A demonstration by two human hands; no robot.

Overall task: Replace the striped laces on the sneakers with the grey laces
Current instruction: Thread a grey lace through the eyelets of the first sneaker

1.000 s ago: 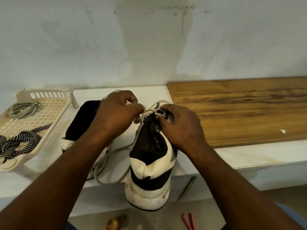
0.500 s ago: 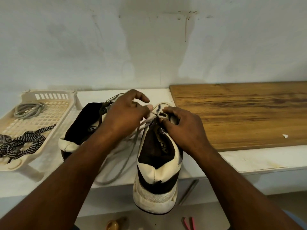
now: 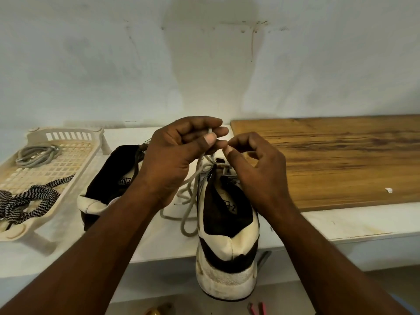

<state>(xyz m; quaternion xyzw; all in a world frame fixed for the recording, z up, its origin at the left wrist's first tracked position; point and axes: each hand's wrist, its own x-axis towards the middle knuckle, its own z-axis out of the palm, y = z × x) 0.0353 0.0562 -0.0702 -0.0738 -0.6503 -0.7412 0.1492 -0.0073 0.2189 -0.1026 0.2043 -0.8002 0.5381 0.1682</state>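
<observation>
Grey lace (image 3: 186,202) trails off the near sneaker (image 3: 227,223), heel over the shelf (image 3: 159,246) edge. L hand (image 3: 172,155) pinches the lace tip, R hand (image 3: 256,169) pinches just beside it, above the sneaker's top. Imo: keep tip stiff, feed straight, pull both sides even.

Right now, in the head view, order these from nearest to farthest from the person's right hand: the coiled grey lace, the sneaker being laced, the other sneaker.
1. Sneaker being laced, directly under the right hand.
2. Other sneaker, off to the left.
3. Coiled grey lace, far left in the tray.
</observation>
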